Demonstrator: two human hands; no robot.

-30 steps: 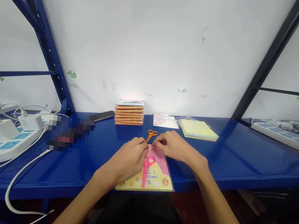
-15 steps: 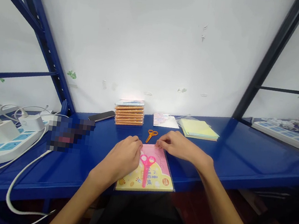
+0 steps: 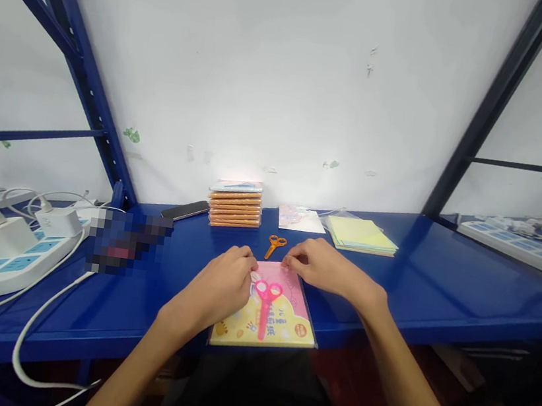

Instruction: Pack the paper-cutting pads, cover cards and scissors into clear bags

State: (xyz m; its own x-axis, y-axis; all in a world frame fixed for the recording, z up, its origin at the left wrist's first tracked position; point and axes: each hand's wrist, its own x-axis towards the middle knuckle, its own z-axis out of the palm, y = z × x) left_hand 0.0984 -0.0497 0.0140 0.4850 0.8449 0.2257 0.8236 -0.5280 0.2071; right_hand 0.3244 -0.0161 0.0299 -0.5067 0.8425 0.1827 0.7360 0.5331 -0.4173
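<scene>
Head view: your left hand [image 3: 217,289] and right hand [image 3: 322,266] each close a narrow fingertip grip on the top edge of the packet [image 3: 285,321], which lies flat at lower centre of the frame, at the bench [image 3: 441,278] front edge. Its clear sleeve looks glossy and slippery. I judge that an uneven pull could tear the flap or slide it off the smooth blue metal. Pink plastic scissors [image 3: 264,309] lie along its middle, and orange scissors [image 3: 274,243] sit just above.

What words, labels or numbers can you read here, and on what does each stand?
Pink-and-yellow plastic-wrapped paper pack: large pink characters, too blurred to read.
Small red round sticker on it: too small to read.
White power strip: no readable marking.
</scene>
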